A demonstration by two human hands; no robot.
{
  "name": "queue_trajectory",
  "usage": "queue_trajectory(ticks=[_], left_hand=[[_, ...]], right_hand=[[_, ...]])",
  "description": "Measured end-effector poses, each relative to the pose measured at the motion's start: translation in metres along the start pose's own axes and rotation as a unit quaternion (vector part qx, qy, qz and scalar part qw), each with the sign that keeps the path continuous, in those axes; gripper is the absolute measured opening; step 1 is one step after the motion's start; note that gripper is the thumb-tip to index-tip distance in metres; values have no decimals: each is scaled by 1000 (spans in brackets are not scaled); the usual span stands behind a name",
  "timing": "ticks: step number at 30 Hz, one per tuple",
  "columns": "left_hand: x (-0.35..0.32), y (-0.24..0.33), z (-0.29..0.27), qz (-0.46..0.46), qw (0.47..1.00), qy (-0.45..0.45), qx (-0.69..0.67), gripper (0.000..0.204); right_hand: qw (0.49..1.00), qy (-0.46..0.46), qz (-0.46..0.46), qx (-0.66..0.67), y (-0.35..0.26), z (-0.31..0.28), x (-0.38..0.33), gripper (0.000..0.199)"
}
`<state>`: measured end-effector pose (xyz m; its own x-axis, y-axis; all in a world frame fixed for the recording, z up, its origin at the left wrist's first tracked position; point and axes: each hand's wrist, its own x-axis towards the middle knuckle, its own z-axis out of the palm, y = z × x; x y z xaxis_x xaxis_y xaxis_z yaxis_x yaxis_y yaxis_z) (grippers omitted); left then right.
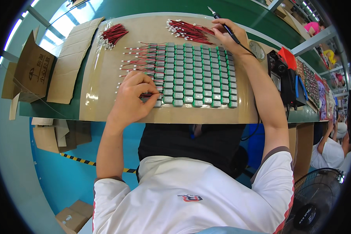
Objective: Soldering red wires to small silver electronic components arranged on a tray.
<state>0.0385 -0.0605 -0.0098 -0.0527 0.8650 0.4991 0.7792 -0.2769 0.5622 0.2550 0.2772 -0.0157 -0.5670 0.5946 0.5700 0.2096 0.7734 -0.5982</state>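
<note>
Rows of small grey battery packs [188, 76] with green edges lie in a block on the brown work mat [101, 97]. Red and black wires with white connectors [138, 57] stick out from the left column. My left hand [134, 93] is closed in a pinch over the lower left packs, with thin wires at its fingertips. A soldering iron [231, 33] rests in my right hand [234, 39], its tip pointing up and away to the left. The fingers of that hand touch or nearly touch the right end of a pile of red wires [189, 31]; which, I cannot tell.
Another red wire bundle [114, 35] lies at the far left of the mat. Cardboard [74, 58] and an open carton [31, 72] stand left. To the right are a round container [256, 50], a black soldering station [280, 74] and a red bin [287, 58]. Other people work farther right.
</note>
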Motion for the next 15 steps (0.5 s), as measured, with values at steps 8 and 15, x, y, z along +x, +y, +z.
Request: queue_trajectory(ticks=[8, 15], left_hand=[[-5, 2, 0, 2, 1000, 4, 1, 14], [-1, 2, -8, 4, 1000, 12, 1, 26]], right_hand=[[992, 17, 62, 105, -11, 4, -4, 29], [975, -76, 9, 210, -52, -5, -27, 31]])
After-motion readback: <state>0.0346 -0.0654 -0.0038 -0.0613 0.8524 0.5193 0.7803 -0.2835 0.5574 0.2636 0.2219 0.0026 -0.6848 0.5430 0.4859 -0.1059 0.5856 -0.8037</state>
